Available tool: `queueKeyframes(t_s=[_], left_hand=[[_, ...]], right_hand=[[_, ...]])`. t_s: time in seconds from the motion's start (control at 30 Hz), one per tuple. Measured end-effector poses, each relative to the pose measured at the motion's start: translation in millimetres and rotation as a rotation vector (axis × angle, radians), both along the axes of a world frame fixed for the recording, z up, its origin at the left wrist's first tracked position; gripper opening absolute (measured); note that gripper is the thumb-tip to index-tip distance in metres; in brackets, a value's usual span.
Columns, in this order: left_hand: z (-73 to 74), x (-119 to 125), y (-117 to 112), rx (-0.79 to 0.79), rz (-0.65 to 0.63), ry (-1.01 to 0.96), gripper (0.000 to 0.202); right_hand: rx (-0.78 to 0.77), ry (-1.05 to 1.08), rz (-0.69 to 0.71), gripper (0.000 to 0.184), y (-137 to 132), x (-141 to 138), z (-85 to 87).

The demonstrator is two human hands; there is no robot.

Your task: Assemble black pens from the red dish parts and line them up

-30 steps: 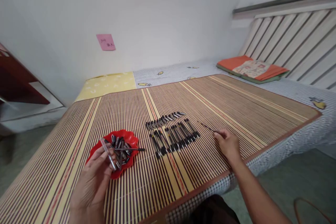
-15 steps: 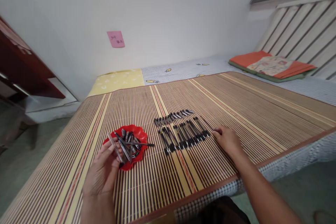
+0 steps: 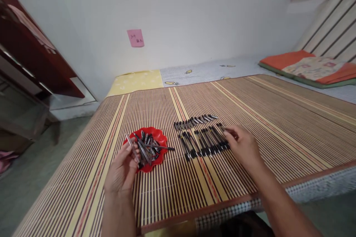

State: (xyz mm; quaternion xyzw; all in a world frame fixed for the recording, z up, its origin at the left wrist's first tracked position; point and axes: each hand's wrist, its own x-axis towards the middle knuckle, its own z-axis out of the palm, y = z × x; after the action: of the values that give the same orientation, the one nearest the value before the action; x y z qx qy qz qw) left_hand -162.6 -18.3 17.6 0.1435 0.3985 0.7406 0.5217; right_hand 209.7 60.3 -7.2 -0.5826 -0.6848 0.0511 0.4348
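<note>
Along the near edge of the bed, checked cloth [image 3: 319, 191] shows below the brown border of a striped slatted mat [image 3: 236, 181]. Left hand [image 3: 122, 164]: palm turned inward, thumb and fingers closed on a slim clear tube [image 3: 131, 147], held aslant beside the bowl, presumably to keep it apart from the loose pieces. Red bowl [image 3: 164, 139]: smooth, glossy, probably plastic, with a scalloped rim; it holds a jumble of dark and clear pen parts [image 3: 148, 146], likely so they cannot roll. One dark thin rod [image 3: 169, 149] overhangs its right side.

Right hand [image 3: 244, 146]: bent over the right end of the lower row, thumb and fingers drawn together at the last piece; cannot tell whether it is gripped or let go.

Lower row [image 3: 205, 143]: slender rods with black ends, roughly parallel, leaning slightly; the spacing seems meant to keep each distinct. Just beyond, a row of short dark caps [image 3: 194, 121], some shiny, probably kept separate by kind.

Farther back: yellow patterned cloth [image 3: 136, 80] and, right, a folded orange cloth [image 3: 289, 58] with green edging. Pink paper [image 3: 135, 38] on the plain pale wall [image 3: 208, 18].
</note>
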Motion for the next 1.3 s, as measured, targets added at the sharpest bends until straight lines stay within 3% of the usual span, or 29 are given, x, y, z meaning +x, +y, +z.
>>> queueKeyframes(t_s=[0.1, 0.17, 0.27, 0.4, 0.8, 1.17, 1.3], left_hand=[[-0.1, -1.0, -1.7, 0.002, -0.012, -0.020, 0.025], [1.4, -1.6, -2.8, -0.004, 0.006, -0.034, 0.024], [3.1, -2.0, -3.0, -0.002, 0.029, -0.048, 0.023], [0.8, -2.4, -1.4, -0.015, 0.031, -0.033, 0.024], [2.2, 0.3, -3.7, -0.010, 0.023, 0.014, 0.028], [-0.6, -0.3, -5.9, 0.039, -0.014, 0.028, 0.028], [-1.8, -1.3, -6.0, 0.051, -0.027, 0.018, 0.028]], right_hand=[[-0.138, 0.020, 0.226, 0.017, 4.2, -39.6, 23.8], [-0.216, 0.004, 0.326, 0.016, 6.5, -59.1, 30.8], [-0.274, -0.040, 0.391, 0.018, 2.2, -77.9, 26.5], [-0.372, -0.093, 0.413, 0.022, -15.9, -92.6, 8.3], [-0.454, -0.266, 0.374, 0.007, -32.9, -122.0, -5.4], [-0.372, -0.218, 0.519, 0.028, -31.8, -119.9, -8.9], [-0.355, -0.172, 0.575, 0.027, -30.6, -118.4, -8.9]])
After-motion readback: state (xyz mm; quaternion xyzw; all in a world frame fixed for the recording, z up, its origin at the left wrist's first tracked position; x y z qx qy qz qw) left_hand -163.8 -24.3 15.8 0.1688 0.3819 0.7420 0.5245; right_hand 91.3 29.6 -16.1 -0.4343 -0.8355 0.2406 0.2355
